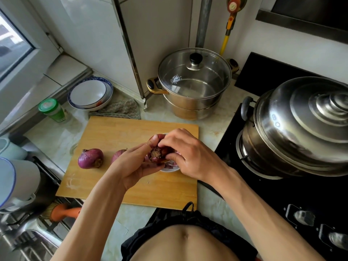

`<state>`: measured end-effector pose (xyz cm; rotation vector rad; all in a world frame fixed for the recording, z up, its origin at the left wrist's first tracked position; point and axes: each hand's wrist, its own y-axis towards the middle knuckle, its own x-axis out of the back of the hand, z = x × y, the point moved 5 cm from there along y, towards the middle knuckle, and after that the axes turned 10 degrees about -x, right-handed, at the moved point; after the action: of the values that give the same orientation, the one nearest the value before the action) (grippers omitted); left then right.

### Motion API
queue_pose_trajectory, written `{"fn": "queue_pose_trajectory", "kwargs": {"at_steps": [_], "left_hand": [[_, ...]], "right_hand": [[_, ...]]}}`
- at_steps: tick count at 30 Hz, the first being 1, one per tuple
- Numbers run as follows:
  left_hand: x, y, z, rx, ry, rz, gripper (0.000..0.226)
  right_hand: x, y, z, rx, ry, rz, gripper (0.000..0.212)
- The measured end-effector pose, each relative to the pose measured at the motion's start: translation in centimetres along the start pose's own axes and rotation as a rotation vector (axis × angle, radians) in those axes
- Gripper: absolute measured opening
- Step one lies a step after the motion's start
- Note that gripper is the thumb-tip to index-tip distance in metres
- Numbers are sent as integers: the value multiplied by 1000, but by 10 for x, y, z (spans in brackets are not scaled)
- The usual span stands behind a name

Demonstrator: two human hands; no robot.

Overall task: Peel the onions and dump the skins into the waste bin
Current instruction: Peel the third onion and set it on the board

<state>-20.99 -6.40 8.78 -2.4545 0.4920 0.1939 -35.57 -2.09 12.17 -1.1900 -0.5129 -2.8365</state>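
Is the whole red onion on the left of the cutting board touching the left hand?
Apart. In the head view the whole red onion sits alone, with bare cutting board showing between it and the left hand.

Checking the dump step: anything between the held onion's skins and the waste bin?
Cannot tell: no waste bin is in view. Both the left hand and right hand grip the onion over a small white dish holding skins.
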Motion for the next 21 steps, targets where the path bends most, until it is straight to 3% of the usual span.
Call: {"fn": "queue_pose_trajectory", "kwargs": {"at_steps": [21], "left_hand": [[-4, -8, 1, -30, -12, 1, 47]], "right_hand": [[6, -1, 6, 4, -23, -5, 31]]}}
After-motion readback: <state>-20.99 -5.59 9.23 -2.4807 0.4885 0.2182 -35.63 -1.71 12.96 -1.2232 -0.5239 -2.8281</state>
